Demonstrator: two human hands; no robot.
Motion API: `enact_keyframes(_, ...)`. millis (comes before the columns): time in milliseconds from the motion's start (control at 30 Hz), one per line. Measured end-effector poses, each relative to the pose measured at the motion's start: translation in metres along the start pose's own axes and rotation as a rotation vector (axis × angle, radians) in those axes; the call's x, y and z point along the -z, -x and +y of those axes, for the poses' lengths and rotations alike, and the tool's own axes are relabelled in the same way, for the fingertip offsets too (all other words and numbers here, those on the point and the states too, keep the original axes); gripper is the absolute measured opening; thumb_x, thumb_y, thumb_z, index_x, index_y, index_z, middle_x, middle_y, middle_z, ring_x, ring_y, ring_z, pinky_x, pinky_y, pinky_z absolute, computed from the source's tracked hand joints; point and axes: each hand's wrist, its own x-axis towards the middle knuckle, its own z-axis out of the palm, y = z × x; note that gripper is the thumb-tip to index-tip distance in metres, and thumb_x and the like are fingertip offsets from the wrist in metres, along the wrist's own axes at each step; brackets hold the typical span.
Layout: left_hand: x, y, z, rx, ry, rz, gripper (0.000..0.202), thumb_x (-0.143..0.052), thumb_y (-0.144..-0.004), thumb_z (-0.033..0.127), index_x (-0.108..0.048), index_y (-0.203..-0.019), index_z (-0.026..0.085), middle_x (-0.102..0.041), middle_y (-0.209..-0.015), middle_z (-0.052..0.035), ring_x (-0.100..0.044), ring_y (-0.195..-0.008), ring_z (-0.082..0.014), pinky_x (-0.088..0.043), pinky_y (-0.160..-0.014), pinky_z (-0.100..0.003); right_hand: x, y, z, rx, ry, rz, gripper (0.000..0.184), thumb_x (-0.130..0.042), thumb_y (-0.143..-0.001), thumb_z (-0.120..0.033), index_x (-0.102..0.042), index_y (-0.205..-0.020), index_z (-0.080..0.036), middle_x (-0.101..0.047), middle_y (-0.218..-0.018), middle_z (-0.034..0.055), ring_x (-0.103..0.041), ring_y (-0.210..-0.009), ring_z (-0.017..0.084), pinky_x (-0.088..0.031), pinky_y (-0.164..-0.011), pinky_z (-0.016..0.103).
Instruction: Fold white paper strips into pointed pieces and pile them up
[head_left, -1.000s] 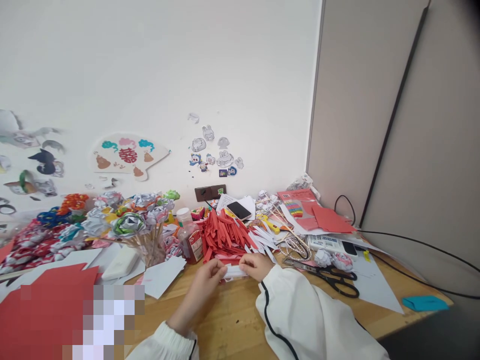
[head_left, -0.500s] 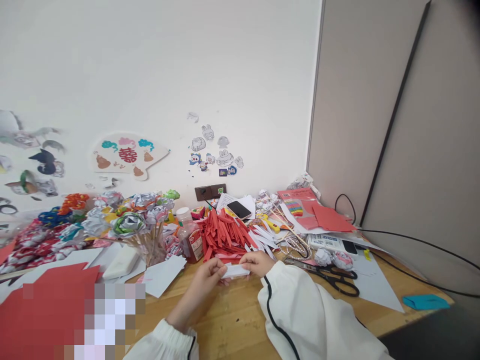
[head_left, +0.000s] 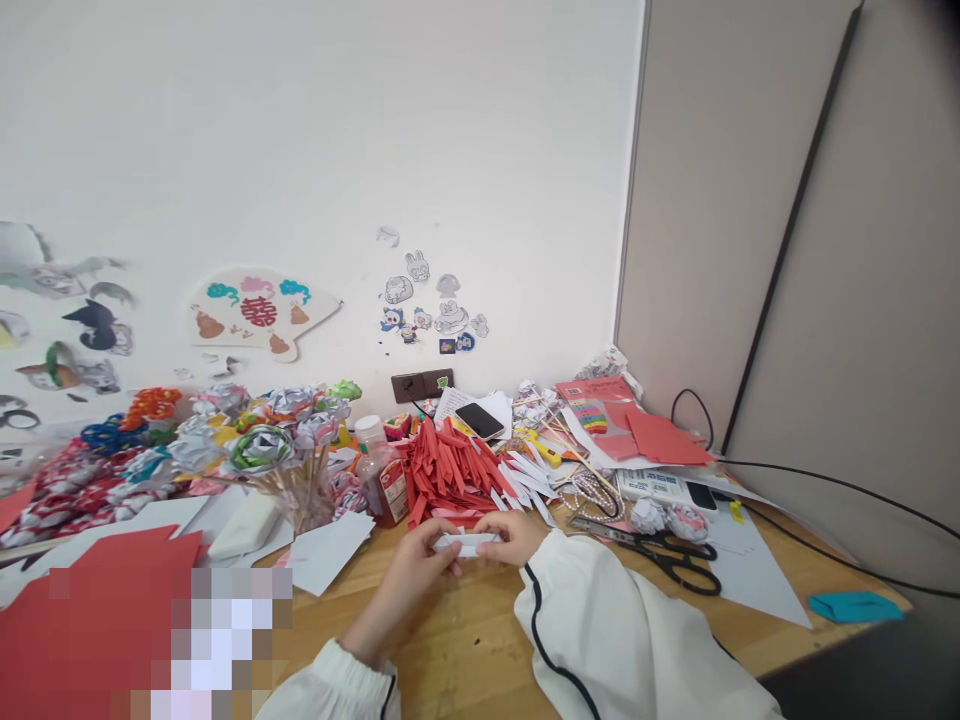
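Note:
A small folded strip of white paper point(head_left: 469, 546) is held level just above the wooden table point(head_left: 450, 650). My left hand point(head_left: 421, 556) pinches its left end, thumb in front and fingers behind. On the right end, my right hand point(head_left: 514, 538) is closed with the thumb pressed against the paper. Right behind my hands lies a heap of folded red paper strips point(head_left: 450, 465). White paper strips point(head_left: 529, 478) are scattered beside that heap on its right.
Black-handled scissors point(head_left: 675, 560) lie to the right of my right sleeve. A bottle of reddish liquid point(head_left: 381, 475) and a bunch of wooden sticks point(head_left: 304, 495) stand at the left. Behind are a phone point(head_left: 480, 421) and crumpled paper flowers point(head_left: 259, 447). Red sheets point(head_left: 97, 610) lie at front left.
My right hand has come lower and closer to my left, its thumb now on the front of the white strip. The strip looks narrower, with its upper edge folded.

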Motion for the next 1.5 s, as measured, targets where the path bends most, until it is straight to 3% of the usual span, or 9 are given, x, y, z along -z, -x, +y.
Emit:
enact_keyframes(233,0.001,0.0,0.001,0.134,0.228,-0.037,0.02,-0.06,-0.059,0.026,-0.048,-0.071,0.015,-0.061,-0.053,0.0009,-0.058,-0.045,-0.0129,-0.044,-0.045,-0.022,-0.005,-0.003,0.0,0.029,-0.145,0.017,0.023,-0.049,-0.071,-0.03,-0.048,-0.09,-0.018,-0.058,-0.06,-0.0015,-0.05,-0.041,0.008,-0.04,-0.041,0.019)
enact_keyframes(367,0.0,0.003,0.002,0.207,0.359,0.002,0.018,-0.063,-0.058,0.022,-0.051,-0.07,0.015,-0.063,-0.053,0.0004,-0.058,-0.047,-0.0104,-0.044,-0.047,-0.018,-0.007,-0.005,0.001,0.066,-0.263,0.027,0.022,-0.05,-0.07,-0.032,-0.048,-0.086,-0.017,-0.056,-0.06,-0.0022,-0.049,-0.042,0.007,-0.04,-0.042,0.018)
enact_keyframes(567,0.002,0.01,0.007,0.193,0.568,-0.009,0.015,-0.063,-0.06,0.018,-0.057,-0.074,0.013,-0.067,-0.076,-0.0063,-0.061,-0.074,-0.0153,-0.046,-0.072,-0.023,-0.007,-0.006,0.007,0.066,-0.25,0.072,0.022,-0.055,-0.066,-0.035,-0.052,-0.077,-0.015,-0.052,-0.06,-0.0027,-0.049,-0.045,0.006,-0.04,-0.045,0.018)
enact_keyframes(733,0.002,0.008,0.005,0.198,0.554,0.003,0.018,-0.064,-0.06,0.019,-0.056,-0.074,0.012,-0.067,-0.066,-0.0056,-0.063,-0.066,-0.0141,-0.047,-0.065,-0.021,-0.008,-0.005,0.006,0.047,-0.248,0.054,0.025,-0.055,-0.065,-0.038,-0.051,-0.075,-0.015,-0.053,-0.062,-0.0016,-0.048,-0.047,0.007,-0.041,-0.044,0.02)
enact_keyframes(933,-0.001,0.002,0.006,0.183,0.407,0.051,0.037,-0.069,-0.05,0.019,-0.052,-0.082,0.012,-0.067,-0.058,-0.0027,-0.064,-0.06,-0.0174,-0.048,-0.059,-0.025,-0.01,-0.006,0.001,-0.035,-0.265,0.08,0.031,-0.061,-0.06,-0.033,-0.049,-0.084,-0.017,-0.052,-0.059,-0.0044,-0.047,-0.043,0.006,-0.039,-0.041,0.018)
enact_keyframes(1033,0.0,0.0,0.006,0.164,0.405,0.062,0.038,-0.07,-0.05,0.019,-0.052,-0.083,0.013,-0.066,-0.057,-0.0015,-0.064,-0.062,-0.0184,-0.049,-0.061,-0.026,-0.008,-0.007,0.0,-0.096,-0.243,0.099,0.028,-0.062,-0.058,-0.034,-0.051,-0.077,-0.015,-0.051,-0.052,-0.0048,-0.047,-0.041,0.006,-0.037,-0.04,0.018)
enact_keyframes(1200,0.003,-0.004,-0.003,0.199,0.493,0.145,0.027,-0.069,-0.053,0.016,-0.054,-0.075,0.014,-0.068,-0.062,-0.0032,-0.064,-0.064,-0.0169,-0.05,-0.061,-0.023,-0.007,-0.008,-0.003,-0.037,-0.225,0.205,0.03,-0.061,-0.057,-0.039,-0.053,-0.071,-0.014,-0.054,-0.055,-0.0027,-0.05,-0.044,0.007,-0.04,-0.045,0.019)
enact_keyframes(1400,0.005,-0.007,-0.01,0.134,0.479,0.207,0.02,-0.068,-0.056,0.017,-0.055,-0.072,0.014,-0.066,-0.055,-0.0017,-0.064,-0.059,-0.0153,-0.052,-0.056,-0.019,-0.008,-0.008,0.0,-0.111,-0.258,0.07,0.035,-0.053,-0.061,-0.048,-0.046,-0.062,-0.014,-0.055,-0.049,-0.0021,-0.047,-0.036,0.007,-0.035,-0.036,0.017)
enact_keyframes(1500,0.004,-0.007,-0.01,0.121,0.521,0.213,0.022,-0.067,-0.056,0.018,-0.055,-0.073,0.013,-0.067,-0.06,-0.0029,-0.064,-0.061,-0.0158,-0.052,-0.057,-0.02,-0.007,-0.007,0.0,-0.086,-0.232,0.109,0.034,-0.053,-0.062,-0.047,-0.045,-0.06,-0.014,-0.054,-0.047,-0.0032,-0.046,-0.035,0.006,-0.035,-0.036,0.016)
